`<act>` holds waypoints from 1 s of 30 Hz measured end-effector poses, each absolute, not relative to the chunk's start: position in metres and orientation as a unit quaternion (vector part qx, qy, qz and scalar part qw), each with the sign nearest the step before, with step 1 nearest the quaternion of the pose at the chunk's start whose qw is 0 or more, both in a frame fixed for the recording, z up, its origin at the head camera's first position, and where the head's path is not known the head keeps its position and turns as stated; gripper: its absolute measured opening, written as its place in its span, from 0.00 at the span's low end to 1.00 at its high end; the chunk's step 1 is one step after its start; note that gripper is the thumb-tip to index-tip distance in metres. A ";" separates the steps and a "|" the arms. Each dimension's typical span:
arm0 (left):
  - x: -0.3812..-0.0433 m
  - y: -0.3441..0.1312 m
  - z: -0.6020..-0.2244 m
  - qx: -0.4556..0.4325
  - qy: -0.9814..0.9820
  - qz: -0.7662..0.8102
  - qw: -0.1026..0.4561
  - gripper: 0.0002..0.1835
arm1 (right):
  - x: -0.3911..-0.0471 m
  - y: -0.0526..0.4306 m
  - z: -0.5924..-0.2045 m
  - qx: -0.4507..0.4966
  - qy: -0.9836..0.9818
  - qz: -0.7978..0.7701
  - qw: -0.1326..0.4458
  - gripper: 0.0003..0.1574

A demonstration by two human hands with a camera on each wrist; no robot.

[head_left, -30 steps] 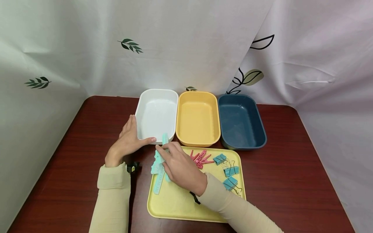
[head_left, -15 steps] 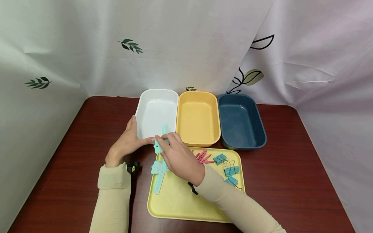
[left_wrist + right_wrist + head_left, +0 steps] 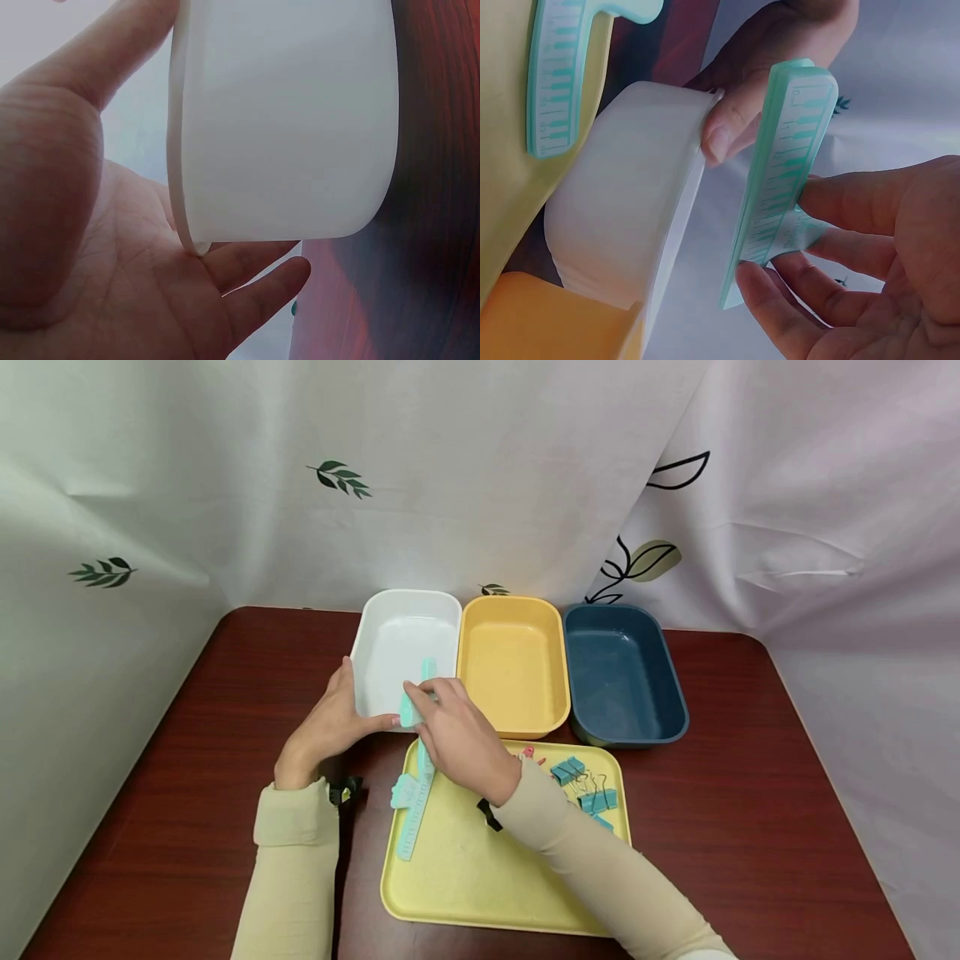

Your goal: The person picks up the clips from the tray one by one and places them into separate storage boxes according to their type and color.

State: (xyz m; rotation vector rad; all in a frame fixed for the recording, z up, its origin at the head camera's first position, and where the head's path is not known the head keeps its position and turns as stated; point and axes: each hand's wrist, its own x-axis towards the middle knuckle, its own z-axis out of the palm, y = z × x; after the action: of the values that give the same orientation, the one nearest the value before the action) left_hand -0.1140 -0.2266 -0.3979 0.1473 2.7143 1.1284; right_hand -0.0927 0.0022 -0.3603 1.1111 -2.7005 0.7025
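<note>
My right hand (image 3: 468,739) pinches a mint-green clip (image 3: 791,142) with ruler markings between thumb and fingertips. In the head view the clip overlaps the front of the white bin (image 3: 362,643), and in the right wrist view it stands above the bin's rim. My left hand (image 3: 322,731) holds the bin's near left corner, the thumb over the front rim and the fingers along the side wall. A second mint clip (image 3: 414,822) lies at the left edge of the yellow tray (image 3: 465,885).
A yellow bin (image 3: 513,668) and a dark blue bin (image 3: 618,677) stand right of the white one. Pink clips (image 3: 528,752), partly hidden by my right wrist, and several blue binder clips (image 3: 596,799) lie on the tray. A patterned curtain (image 3: 480,468) hangs behind the table.
My right hand has lifted the mint clip from the tray and moved it away from me to the white bin. My left hand stays at the bin's corner.
</note>
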 end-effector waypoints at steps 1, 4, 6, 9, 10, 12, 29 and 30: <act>-0.114 -0.227 -0.398 0.049 0.918 0.381 0.099 0.69 | -0.094 0.001 -0.360 0.367 -0.898 0.232 0.068 0.28; -0.114 -0.226 -0.398 0.047 0.918 0.380 0.099 0.69 | -0.097 -0.001 -0.360 0.363 -0.903 0.221 0.065 0.29; -0.114 -0.226 -0.397 0.047 0.918 0.380 0.100 0.69 | -0.099 -0.002 -0.359 0.364 -0.905 0.212 0.063 0.29; -0.114 -0.227 -0.396 0.047 0.919 0.378 0.102 0.70 | -0.103 -0.005 -0.358 0.367 -0.907 0.199 0.062 0.29; -0.113 -0.227 -0.396 0.047 0.919 0.378 0.102 0.70 | -0.105 -0.006 -0.358 0.367 -0.907 0.195 0.063 0.29; -0.113 -0.227 -0.396 0.047 0.919 0.378 0.104 0.71 | -0.107 -0.008 -0.357 0.367 -0.908 0.190 0.063 0.29; -0.113 -0.227 -0.396 0.052 0.916 0.385 0.104 0.71 | -0.131 -0.016 -0.357 0.335 -0.921 0.193 0.039 0.31; -0.114 -0.227 -0.396 0.052 0.916 0.384 0.104 0.71 | -0.132 -0.016 -0.358 0.334 -0.922 0.194 0.037 0.31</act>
State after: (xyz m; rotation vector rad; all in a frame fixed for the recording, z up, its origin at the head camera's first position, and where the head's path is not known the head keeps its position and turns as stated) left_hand -0.1135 -0.2274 -0.3957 0.1543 2.7014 1.1323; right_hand -0.1319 -0.0164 -0.3575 1.0250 -2.8299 0.5953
